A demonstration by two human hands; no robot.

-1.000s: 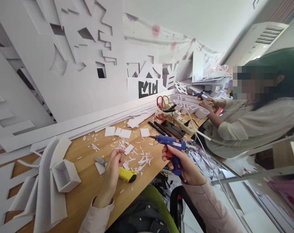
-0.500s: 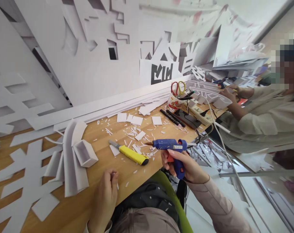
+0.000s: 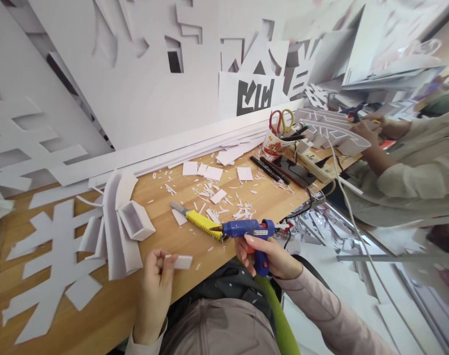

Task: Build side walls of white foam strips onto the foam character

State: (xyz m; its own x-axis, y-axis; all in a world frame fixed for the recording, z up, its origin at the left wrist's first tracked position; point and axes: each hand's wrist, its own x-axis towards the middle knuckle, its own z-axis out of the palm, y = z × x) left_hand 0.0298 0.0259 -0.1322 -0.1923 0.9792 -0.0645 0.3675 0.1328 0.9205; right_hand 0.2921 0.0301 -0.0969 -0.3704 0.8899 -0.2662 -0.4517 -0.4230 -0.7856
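My left hand point(image 3: 158, 276) pinches a small white foam-board strip point(image 3: 183, 262) between thumb and fingers, just above the table's front edge. My right hand point(image 3: 263, 254) is wrapped round the grip of a blue glue gun point(image 3: 246, 228), whose nozzle points left toward the strip's side of the table. A white glue stick point(image 3: 281, 226) pokes out of its rear. Behind the nozzle lies a yellow utility knife point(image 3: 200, 222), blade to the left, its end partly covered by the gun. Left of my left hand stands a curved white foam-board form point(image 3: 117, 227) with a small box-like part on its side.
Flat cut-out board point(image 3: 61, 261) lies at the left. White scraps point(image 3: 213, 173) litter the wooden table point(image 3: 161, 197). Black markers point(image 3: 265, 169), a phone point(image 3: 289, 170), a cup point(image 3: 274, 143) with scissors and a power strip point(image 3: 313, 165) sit further right. A co-worker's hands point(image 3: 370, 130) work beyond a cable.
My left hand has turned and risen slightly, bringing the strip into view. The glue gun has moved left and a little down, now overlapping the knife's end. The camera view has shifted.
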